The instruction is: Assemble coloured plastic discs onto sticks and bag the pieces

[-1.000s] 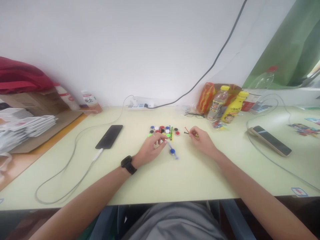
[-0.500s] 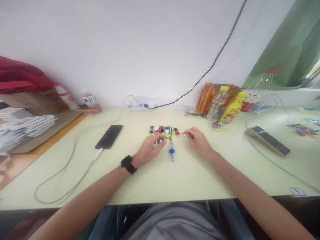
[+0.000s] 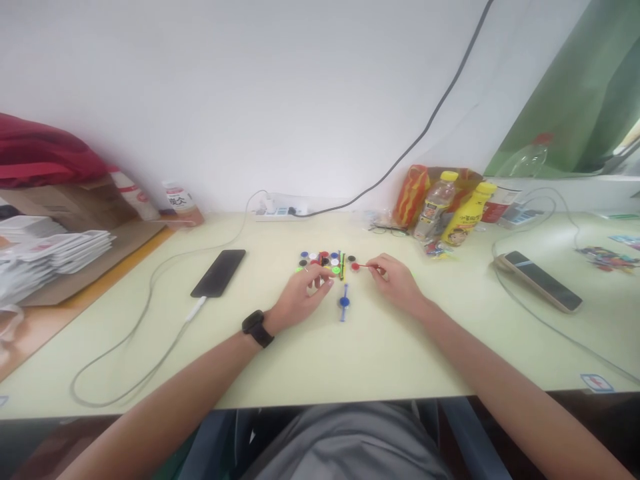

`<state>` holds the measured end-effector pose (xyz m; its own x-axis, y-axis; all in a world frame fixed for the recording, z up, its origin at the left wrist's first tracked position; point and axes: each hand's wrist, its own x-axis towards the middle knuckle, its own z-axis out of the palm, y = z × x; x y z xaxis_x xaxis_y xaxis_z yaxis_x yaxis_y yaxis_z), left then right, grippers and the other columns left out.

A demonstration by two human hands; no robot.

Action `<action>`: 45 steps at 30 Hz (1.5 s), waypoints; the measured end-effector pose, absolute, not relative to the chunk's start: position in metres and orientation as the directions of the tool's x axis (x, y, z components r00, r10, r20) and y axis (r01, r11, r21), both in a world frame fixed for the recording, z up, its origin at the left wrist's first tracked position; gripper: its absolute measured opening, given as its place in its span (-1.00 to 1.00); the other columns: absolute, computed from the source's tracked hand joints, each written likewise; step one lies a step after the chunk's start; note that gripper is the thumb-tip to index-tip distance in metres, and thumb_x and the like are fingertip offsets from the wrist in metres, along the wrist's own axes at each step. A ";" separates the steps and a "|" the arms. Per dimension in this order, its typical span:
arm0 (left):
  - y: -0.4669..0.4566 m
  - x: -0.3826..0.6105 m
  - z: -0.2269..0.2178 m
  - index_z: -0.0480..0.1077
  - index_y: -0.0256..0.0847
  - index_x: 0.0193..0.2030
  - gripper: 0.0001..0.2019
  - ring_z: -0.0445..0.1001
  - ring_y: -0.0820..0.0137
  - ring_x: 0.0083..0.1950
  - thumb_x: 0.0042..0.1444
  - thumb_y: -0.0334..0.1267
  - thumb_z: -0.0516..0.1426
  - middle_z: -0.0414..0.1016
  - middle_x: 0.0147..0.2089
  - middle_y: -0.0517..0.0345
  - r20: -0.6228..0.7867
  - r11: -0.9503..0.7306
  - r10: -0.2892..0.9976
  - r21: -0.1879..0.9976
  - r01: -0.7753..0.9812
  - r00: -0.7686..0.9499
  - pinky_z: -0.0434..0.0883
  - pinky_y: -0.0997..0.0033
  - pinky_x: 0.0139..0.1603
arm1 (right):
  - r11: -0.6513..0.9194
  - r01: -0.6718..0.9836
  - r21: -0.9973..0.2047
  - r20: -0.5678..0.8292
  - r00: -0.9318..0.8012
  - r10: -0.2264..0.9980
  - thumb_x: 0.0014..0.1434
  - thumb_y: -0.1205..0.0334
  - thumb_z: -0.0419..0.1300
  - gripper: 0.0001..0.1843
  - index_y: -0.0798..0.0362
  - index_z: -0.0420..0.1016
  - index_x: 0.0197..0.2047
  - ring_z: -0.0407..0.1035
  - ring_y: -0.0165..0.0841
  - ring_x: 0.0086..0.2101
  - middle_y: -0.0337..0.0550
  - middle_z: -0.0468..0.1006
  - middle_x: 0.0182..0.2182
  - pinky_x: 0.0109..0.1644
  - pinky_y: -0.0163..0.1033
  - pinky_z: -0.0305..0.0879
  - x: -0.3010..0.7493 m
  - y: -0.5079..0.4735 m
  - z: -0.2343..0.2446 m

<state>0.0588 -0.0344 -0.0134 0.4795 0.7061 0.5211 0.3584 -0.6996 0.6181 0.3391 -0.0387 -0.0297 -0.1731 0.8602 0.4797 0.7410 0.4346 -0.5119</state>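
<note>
My right hand (image 3: pixel 395 283) pinches the near end of a thin red stick (image 3: pixel 367 266). Its other end meets a red disc (image 3: pixel 355 267) at the table surface; whether the two are joined is too small to tell. My left hand (image 3: pixel 303 293) rests with its fingers apart beside a cluster of small coloured discs, among them a bright green disc (image 3: pixel 337 271) by the fingertips. Some of the cluster is behind those fingers. Thin green and black sticks (image 3: pixel 343 265) lie upright in view between my hands. Nearer to me is a blue disc (image 3: pixel 345 302) with a thin blue strip across it.
A phone (image 3: pixel 219 273) on a white cable lies left, a second phone-like device (image 3: pixel 543 281) right. Bottles (image 3: pixel 435 207) and snack packets (image 3: pixel 411 197) stand at the back right. A power strip (image 3: pixel 281 209) sits against the wall; white trays (image 3: pixel 65 250) are stacked far left.
The blue strip piece looks slightly turned, its top end now more to the right. The red stick and disc have shifted barely. Both hands stay almost where they were.
</note>
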 end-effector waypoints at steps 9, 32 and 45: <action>-0.034 0.059 -0.014 0.52 -0.12 0.02 -0.81 0.45 0.38 -0.26 0.42 -0.15 0.13 0.56 -0.17 0.10 0.525 -0.699 0.708 0.614 0.366 0.471 0.39 0.33 -0.24 | 0.418 0.779 -0.467 0.492 -0.164 0.855 0.27 0.34 0.08 -0.80 -0.01 0.53 -0.19 0.46 -0.21 -0.22 -0.08 0.58 -0.22 -0.12 -0.15 0.33 0.345 -0.044 -0.020; -0.035 0.057 -0.013 0.51 -0.14 0.01 -0.84 0.42 0.41 -0.25 0.41 -0.22 0.14 0.56 -0.15 0.10 0.541 -0.720 0.687 0.598 0.354 0.485 0.36 0.38 -0.26 | 0.494 0.470 -0.731 0.120 -0.624 0.772 0.07 0.45 0.12 -0.80 0.03 0.55 -0.36 0.42 -0.33 -0.37 -0.17 0.60 -0.38 -0.30 -0.27 0.30 0.334 -0.094 0.024; -0.036 0.058 -0.010 0.54 -0.14 -0.05 -0.88 0.39 0.42 -0.31 0.38 -0.26 0.17 0.54 -0.25 0.16 0.624 -0.727 0.686 0.601 0.330 0.374 0.34 0.39 -0.25 | 0.508 0.350 -0.787 0.379 -0.376 0.846 0.50 0.17 -0.07 -0.72 0.00 0.45 -0.11 0.41 -0.28 -0.22 -0.13 0.55 -0.23 -0.09 -0.19 0.31 0.312 -0.093 0.010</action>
